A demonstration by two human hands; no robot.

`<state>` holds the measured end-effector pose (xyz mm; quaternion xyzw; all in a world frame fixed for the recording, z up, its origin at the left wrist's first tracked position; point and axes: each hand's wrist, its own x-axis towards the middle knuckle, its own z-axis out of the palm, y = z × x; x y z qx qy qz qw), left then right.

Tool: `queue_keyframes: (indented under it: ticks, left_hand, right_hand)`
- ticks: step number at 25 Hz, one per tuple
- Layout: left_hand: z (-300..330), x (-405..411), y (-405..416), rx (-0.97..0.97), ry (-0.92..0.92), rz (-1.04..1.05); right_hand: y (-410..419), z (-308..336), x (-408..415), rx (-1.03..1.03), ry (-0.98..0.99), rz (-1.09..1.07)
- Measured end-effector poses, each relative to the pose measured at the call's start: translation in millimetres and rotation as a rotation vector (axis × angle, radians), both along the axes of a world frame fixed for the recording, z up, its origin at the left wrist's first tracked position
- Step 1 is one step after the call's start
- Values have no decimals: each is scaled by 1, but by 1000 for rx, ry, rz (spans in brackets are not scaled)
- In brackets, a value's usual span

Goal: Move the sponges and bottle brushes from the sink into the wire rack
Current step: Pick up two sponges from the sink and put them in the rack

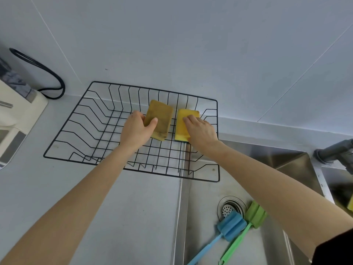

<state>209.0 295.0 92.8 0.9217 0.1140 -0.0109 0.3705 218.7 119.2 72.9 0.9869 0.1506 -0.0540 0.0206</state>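
Two sponges in the black wire rack (80,119), right half, side by side, just apart. Darker, stained sponge (159,122) at 9 o'clock of the brighter yellow sponge (182,127); long axes of both running roughly 12–6, near-parallel.

Left hand (136,130) wrapped on the stained sponge: thumb over the top face, other fingers (136,114) round its 9 o'clock edge. Holding it; sponge looks tilted, far end raised. Right hand (200,131) flat on the yellow sponge, fingers fairly narrow, fingertips on the top face, pressing or releasing; cannot tell which.

Still in the steel sink (238,155), at 5 o'clock of the rack: blue bottle brush (231,225) and green bottle brush (255,214), foam heads beside the drain strainer (230,207), touching each other. Handles running toward 7 o'clock, long axes near-parallel.

Judged: sponges as good as placed; brushes next. Right hand nearer the sink, directly above it; left over the rack and grey desk (95,197). Heads away, handle ends toward the body, so grasp along the handles likely.
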Motion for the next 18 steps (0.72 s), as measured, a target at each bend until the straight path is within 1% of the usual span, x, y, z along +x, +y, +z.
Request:
queue_keyframes:
  ticks: [2, 4, 8, 15, 17, 18]
  left_hand:
    - [-10, 9, -2, 40, 75, -20]
    - [-19, 17, -5, 33, 138, -29]
    - [-28, 23, -12, 23, 185, -34]
    - [-35, 25, -18, -33, 185, -23]
    - [-33, 23, -18, 6, 152, -75]
    - [-31, 23, -17, 43, 123, -132]
  right_hand:
    - [-1, -1, 1, 0, -3, 5]
    - [-2, 0, 0, 2, -12, 20]
    - [-3, 2, -2, 17, -16, 35]
    - [-3, 3, -2, 41, -7, 32]
    - [-3, 4, -2, 41, 6, 34]
    - [-4, 5, -2, 42, 14, 38]
